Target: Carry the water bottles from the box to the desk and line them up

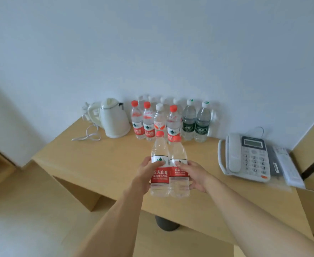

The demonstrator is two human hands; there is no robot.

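Clear glossy plastic bottles (169, 164), matt pale wood desk (104, 164), smooth cream plastic kettle (115, 119)

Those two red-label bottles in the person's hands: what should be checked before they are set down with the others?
1. Left hand grips the left bottle: ok.
2. Right hand grips the right bottle: ok.
3. Both bottles upright, red caps on: ok.
4. Bare desk in front of the standing row: ok.
5. Kettle and phone off to the sides: ok.
6. Bottles already touching the desk: cannot tell.
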